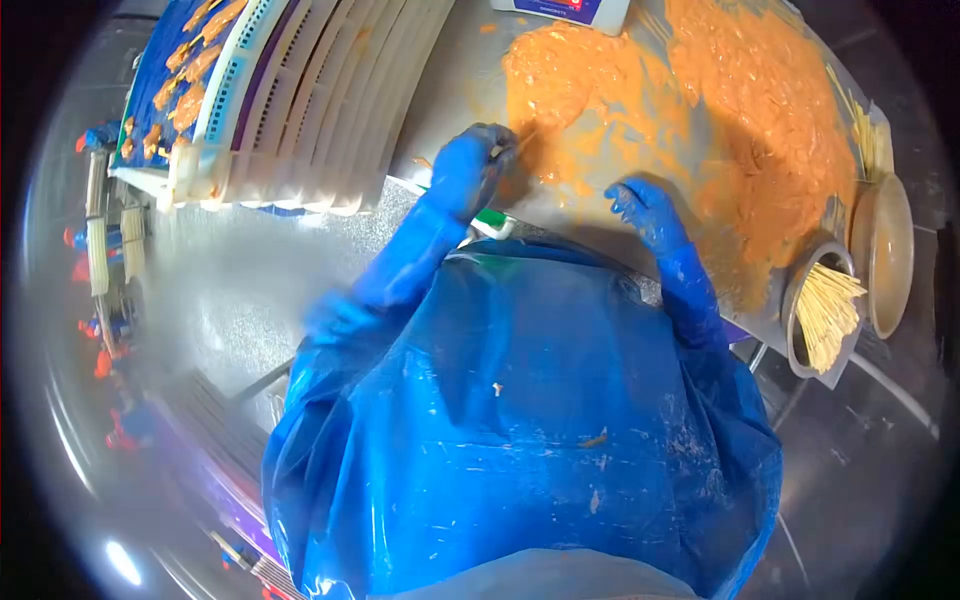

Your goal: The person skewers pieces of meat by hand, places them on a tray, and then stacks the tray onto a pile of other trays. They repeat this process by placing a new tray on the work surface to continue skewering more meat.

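Observation:
Orange marinated meat (pixel 780 130) is spread over the metal table (pixel 455 95). My left hand (pixel 474 165), in a blue glove, is closed at the near left edge of the meat; what its fingers hold is too small to make out. My right hand (pixel 643 208), also gloved in blue, hovers over the table's near edge with its fingers curled, and whether it holds anything cannot be seen. Thin wooden sticks (pixel 828 310) fill a round metal container (pixel 795 325) at the right. Skewered meat pieces (pixel 190 85) lie on a blue tray (pixel 150 75) at the upper left.
A stack of white and purple crates (pixel 330 90) stands left of the table. An empty-looking round bowl (pixel 886 255) leans beside the stick container. More sticks (pixel 872 140) lie at the far right. A white container (pixel 600 12) is at the top edge.

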The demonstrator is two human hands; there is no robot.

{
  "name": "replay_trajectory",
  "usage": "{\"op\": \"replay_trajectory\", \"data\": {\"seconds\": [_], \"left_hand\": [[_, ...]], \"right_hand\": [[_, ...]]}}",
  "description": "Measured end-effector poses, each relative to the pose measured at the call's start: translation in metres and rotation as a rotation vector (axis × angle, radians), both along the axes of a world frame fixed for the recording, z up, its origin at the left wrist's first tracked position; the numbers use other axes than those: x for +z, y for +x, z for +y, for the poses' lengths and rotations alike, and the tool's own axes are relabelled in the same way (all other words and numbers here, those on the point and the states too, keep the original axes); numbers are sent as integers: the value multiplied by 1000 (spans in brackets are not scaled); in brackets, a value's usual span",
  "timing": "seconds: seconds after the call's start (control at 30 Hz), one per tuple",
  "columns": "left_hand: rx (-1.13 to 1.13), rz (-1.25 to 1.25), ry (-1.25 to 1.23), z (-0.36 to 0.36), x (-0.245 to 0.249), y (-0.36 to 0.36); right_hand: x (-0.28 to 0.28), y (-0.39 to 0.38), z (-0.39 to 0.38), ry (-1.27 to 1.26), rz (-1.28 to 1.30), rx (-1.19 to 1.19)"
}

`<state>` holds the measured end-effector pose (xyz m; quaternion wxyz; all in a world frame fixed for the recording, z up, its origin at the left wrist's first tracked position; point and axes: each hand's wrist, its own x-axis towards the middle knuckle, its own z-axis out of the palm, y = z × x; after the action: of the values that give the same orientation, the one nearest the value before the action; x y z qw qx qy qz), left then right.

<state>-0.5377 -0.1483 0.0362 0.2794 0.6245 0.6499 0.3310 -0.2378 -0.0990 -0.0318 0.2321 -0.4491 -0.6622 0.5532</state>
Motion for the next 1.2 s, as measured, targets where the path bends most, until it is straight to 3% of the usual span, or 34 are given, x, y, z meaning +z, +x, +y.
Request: {"op": "replay_trajectory", "data": {"seconds": [0.07, 0.1, 0.13, 0.23, 0.43, 0.5, 0.57, 0.67, 0.7, 0.77, 0.83, 0.87, 0.97, 1.03, 1.1, 1.17, 1.2], "left_hand": [[114, -80, -30, 17, -57, 10], [139, 122, -41, 22, -73, 12], [160, 324, -56, 26, -81, 13], [96, 309, -115, 33, -81, 19], [235, -23, 2, 10, -51, 42], [267, -333, 50, 5, -33, 58], [331, -470, 79, -1, -11, 72], [437, -506, 215, -6, 19, 82], [472, -404, 248, -15, 44, 82], [424, -216, 339, -12, 45, 72], [378, -376, 363, -17, 77, 64], [335, -413, 361, -19, 93, 58], [272, -317, 529, -17, 147, 33], [289, -292, 672, -28, 184, -13], [278, -283, 714, -50, 220, -59], [181, -384, 1009, -79, 245, -108], [168, -402, 1025, -100, 246, -151]], "right_hand": [[-7, 15, -11, -34, -21, 49], [-6, 22, -14, -69, -47, 78], [-4, 27, -18, -107, -57, 81], [-13, 43, -11, 17, -92, 191], [17, 3, -11, -320, 259, 124], [31, -23, -6, -267, 276, 179], [38, -51, -2, -199, 416, 45], [64, -78, 8, -17, 274, 16], [77, -90, 11, 25, 236, 14], [75, -103, 20, 227, 266, -15], [115, -119, 12, 117, 503, -20], [135, -123, 10, 180, 524, 55], [204, -158, 7, 338, 649, 89], [258, -200, 15, 485, 435, 92], [325, -267, -17, 375, 510, 50], [372, -302, -7, 594, 271, 276], [386, -341, -11, 614, 255, 267]]}}
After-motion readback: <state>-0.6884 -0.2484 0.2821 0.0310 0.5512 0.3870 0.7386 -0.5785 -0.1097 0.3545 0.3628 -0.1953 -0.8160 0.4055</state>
